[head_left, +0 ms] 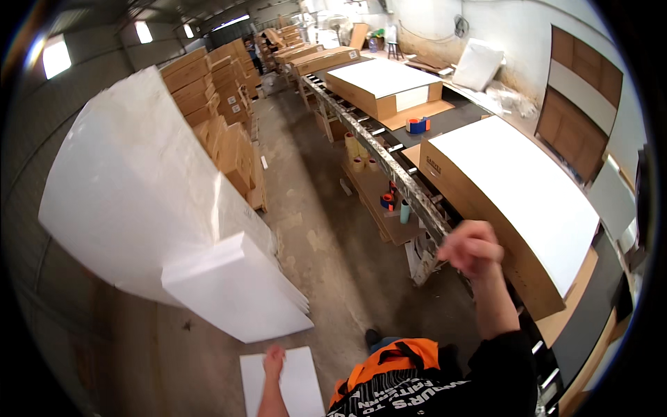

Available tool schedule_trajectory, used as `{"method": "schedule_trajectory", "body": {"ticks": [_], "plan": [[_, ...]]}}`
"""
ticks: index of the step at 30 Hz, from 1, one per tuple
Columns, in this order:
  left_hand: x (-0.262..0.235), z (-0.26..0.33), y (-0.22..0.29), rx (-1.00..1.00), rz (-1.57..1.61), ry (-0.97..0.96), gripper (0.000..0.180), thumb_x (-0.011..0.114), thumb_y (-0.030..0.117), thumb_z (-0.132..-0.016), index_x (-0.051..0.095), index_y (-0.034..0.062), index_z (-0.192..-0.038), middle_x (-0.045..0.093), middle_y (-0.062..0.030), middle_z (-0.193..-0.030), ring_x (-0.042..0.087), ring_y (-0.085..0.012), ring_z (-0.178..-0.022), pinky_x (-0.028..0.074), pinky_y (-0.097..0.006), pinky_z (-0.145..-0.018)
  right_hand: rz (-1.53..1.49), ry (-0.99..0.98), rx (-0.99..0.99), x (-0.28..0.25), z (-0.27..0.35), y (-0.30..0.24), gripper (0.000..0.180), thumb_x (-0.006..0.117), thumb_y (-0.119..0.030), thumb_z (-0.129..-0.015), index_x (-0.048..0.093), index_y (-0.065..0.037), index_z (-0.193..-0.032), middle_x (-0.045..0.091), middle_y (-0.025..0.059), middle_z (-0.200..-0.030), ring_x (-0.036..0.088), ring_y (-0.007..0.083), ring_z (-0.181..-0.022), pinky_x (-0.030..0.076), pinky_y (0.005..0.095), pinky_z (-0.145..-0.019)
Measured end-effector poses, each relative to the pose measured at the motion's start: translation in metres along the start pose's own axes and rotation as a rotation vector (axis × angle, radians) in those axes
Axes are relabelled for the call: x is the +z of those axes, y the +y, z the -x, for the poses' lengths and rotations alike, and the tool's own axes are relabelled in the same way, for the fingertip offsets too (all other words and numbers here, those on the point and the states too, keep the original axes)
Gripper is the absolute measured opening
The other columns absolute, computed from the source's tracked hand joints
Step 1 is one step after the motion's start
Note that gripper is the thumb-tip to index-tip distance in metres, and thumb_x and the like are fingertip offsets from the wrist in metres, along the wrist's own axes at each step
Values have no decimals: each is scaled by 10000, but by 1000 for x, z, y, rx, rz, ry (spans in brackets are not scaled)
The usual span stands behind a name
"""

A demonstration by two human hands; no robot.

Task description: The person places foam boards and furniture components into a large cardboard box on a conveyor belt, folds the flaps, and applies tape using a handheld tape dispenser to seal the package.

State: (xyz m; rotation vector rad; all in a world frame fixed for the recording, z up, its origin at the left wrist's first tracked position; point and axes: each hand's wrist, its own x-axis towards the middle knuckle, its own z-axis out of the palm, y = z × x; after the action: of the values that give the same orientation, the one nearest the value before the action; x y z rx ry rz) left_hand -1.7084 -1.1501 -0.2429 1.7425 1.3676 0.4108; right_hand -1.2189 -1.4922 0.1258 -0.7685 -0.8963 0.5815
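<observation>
At the lower middle, my left hand [274,361] is closed at the top edge of a flat white foam sheet [302,382]. My right hand [472,248] hovers beside the conveyor, its fingers curled in, slightly blurred, and nothing shows in them. Just right of it, a long open cardboard box [455,186] lies on the conveyor with a white foam sheet [517,187] covering its top. A stack of white foam sheets [233,288] leans near my left hand, against a taller plastic-wrapped white stack [135,187].
Farther along the conveyor [389,156] sit another foam-topped box [382,80] and a blue-and-orange tape dispenser [417,125]. Below it, a shelf [382,201] holds tape rolls and a second dispenser [388,200]. Stacked brown cartons [233,149] line the left side of the concrete aisle [306,229].
</observation>
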Motion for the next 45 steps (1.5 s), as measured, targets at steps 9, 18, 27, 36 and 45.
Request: {"method": "schedule_trajectory", "body": {"ticks": [9,18,27,36,45], "plan": [[62,-75,0,-492,-313,-315,419,691,283,-864,622,2,-1167,692,-122,-960,648,-245,-859,524,-368,-759,310,39,529,-72,-235,217,172,678,-63,-848,689,12,-1003,680,44,-811,636,100,-703,508,231,-660],[123,-399,187,-207,308,-80,325,684,194,-861,642,-14,-1108,695,-105,-866,652,-170,-793,530,-296,-715,464,806,626,-257,-401,329,411,689,-65,-760,629,13,-1158,662,80,-856,625,143,-724,532,270,-607],[121,-682,405,262,0,-215,354,718,179,-849,637,-17,-1132,700,-121,-989,660,-173,-856,531,-298,-800,1406,1455,784,-455,-496,332,669,712,-207,-728,529,-272,-1368,158,272,-1530,365,514,-1299,353,503,-1095],[221,-889,471,465,-191,-448,385,723,238,-866,650,-40,-1123,703,-135,-1010,644,-188,-918,516,-324,-836,1388,1768,896,-574,-539,396,500,757,-239,-742,616,-234,-1222,108,256,-1558,530,497,-1146,502,467,-943],[390,-1008,742,725,-168,-857,322,729,166,-831,668,-8,-1095,718,-132,-940,682,-167,-852,545,-310,-773,1387,1638,1232,-550,-576,357,386,729,-373,-764,707,-122,-1056,201,247,-1540,509,434,-1201,473,452,-975]]}}
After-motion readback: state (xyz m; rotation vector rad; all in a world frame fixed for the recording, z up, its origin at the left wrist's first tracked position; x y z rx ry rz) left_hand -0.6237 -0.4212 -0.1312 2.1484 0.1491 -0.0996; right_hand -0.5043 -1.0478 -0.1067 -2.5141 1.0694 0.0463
